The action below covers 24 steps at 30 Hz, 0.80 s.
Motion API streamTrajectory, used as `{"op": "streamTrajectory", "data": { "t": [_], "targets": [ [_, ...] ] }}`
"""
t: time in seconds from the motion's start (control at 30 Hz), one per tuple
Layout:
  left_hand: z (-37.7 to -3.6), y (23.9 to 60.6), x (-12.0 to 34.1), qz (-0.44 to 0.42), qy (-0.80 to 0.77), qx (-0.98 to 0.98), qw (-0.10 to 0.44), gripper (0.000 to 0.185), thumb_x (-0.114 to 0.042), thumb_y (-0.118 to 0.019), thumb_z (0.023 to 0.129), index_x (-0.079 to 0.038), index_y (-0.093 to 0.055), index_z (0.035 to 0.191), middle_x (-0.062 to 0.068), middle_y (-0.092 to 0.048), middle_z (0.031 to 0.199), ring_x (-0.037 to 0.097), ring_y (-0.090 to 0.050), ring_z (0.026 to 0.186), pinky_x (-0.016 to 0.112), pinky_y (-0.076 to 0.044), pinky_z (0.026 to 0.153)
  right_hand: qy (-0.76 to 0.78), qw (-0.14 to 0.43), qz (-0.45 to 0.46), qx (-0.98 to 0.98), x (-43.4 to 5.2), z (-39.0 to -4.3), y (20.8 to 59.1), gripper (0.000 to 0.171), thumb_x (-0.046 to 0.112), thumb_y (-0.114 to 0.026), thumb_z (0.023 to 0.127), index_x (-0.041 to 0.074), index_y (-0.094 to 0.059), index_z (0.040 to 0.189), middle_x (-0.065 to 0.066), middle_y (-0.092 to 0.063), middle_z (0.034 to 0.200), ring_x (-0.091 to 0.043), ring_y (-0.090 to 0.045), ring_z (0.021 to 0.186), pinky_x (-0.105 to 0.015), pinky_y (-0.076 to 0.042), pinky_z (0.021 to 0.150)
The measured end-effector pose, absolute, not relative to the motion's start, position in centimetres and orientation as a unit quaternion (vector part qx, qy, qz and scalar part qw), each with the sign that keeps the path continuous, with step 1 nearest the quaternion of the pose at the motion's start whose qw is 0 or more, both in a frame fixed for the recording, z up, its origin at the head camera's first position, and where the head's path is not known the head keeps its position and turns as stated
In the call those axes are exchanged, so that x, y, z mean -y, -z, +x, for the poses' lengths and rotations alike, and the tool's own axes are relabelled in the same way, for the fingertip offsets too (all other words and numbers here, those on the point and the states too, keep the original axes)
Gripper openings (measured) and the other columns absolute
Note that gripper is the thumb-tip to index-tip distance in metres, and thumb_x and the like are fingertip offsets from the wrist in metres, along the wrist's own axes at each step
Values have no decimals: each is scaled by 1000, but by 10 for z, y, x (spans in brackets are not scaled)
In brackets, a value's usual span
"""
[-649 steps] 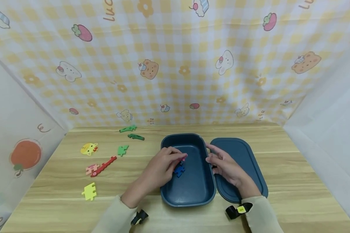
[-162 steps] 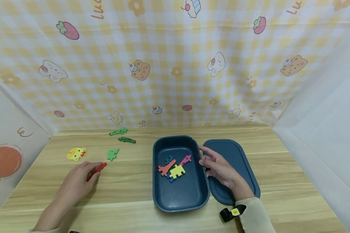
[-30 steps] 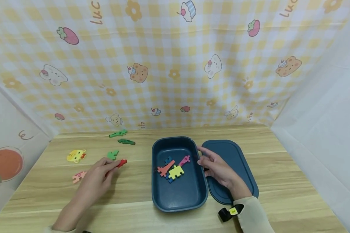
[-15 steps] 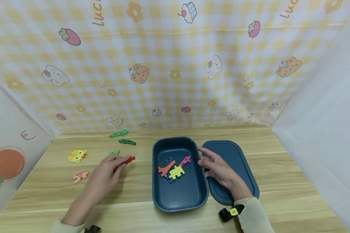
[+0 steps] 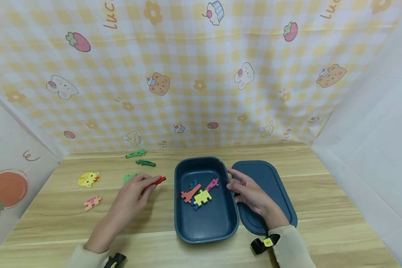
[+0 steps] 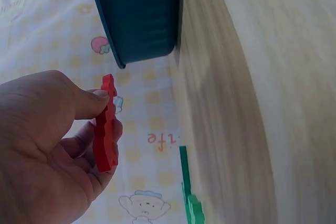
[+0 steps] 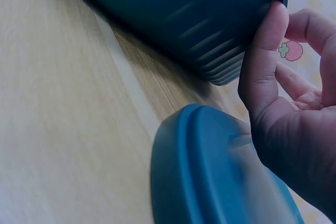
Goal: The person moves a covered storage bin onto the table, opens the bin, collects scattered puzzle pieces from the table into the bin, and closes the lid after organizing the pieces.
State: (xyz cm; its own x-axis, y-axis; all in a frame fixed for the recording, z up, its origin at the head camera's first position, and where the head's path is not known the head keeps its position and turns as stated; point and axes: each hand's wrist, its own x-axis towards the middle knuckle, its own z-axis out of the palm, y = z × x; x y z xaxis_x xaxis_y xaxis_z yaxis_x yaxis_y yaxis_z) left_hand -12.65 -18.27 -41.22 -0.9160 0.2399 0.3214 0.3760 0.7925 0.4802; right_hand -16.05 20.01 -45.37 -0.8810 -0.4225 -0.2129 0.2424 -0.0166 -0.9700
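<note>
Just left of the blue box (image 5: 206, 223), the left hand (image 5: 128, 201) pinches a red puzzle piece (image 5: 154, 182) mid-carry, while the right hand (image 5: 251, 193) steadies the rim with loosely curled fingers; dropping it inside likely comes next.

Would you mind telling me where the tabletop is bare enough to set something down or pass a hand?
Bare wood runs along the near edge in front of the box, behind the box and lid up to the backdrop, and right of the lid. It is crowded left of the box: the left hand with its red piece, green pieces, yellow piece, pink piece.
</note>
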Motion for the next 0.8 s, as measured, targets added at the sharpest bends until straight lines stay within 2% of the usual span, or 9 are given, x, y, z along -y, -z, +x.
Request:
{"op": "streamTrajectory", "data": {
  "t": [0.37,0.8],
  "targets": [
    [-134,407,162,-182,281,934,125,28,-2,-73,97,-11,-80,123,-1,-73,103,12,-58,87,26,-50,73,712,236,-67,-658,-201,-160,453,69,13,-57,108,15,-24,168,8,-59,93,-6,-59,78,-20,-57,64],
    [-136,406,145,-184,298,931,105,32,-1,-71,99,-11,-77,128,-2,-69,104,9,-54,85,21,-50,70,713,238,-66,-657,-201,-161,455,72,16,-60,107,16,-23,169,9,-60,95,-5,-60,81,-21,-56,64]
  ]
}}
